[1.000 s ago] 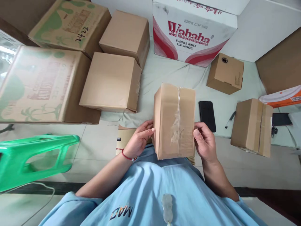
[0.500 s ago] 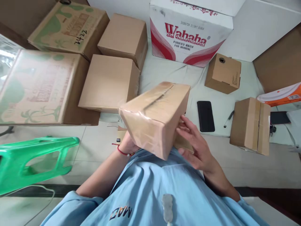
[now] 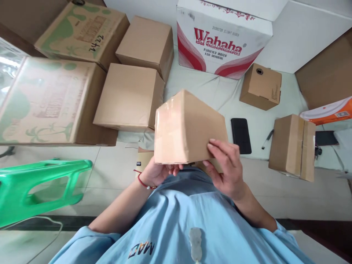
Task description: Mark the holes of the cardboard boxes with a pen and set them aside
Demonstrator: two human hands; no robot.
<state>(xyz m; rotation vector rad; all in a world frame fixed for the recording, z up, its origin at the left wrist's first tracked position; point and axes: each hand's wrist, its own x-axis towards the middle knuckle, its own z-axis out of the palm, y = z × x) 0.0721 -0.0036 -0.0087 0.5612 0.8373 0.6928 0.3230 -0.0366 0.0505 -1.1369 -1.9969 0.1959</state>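
A taped brown cardboard box (image 3: 205,126) is held up in front of my body, tilted, with a plain side facing up toward the camera. Beneath its left end, my left hand (image 3: 161,174) supports it, fingers curled under the lower edge. My right hand (image 3: 225,165) grips the right part, fingertips on the plain side and thumb at the bottom edge. Right of the held box, a black phone (image 3: 241,135) lies on the pale cloth. Behind the box's left end stands another plain brown box (image 3: 126,96).
Large printed cartons (image 3: 41,101) stand at the left, a white and red Wahaha carton (image 3: 222,40) at the back. To the right are a small box (image 3: 261,86), a pen (image 3: 267,139) and a taped box (image 3: 292,146). A green stool (image 3: 41,187) is at lower left.
The held box has turned, so its seamed top has gone from view and a plain side shows. My right fingers now press on that side; my left fingers have come into view underneath.
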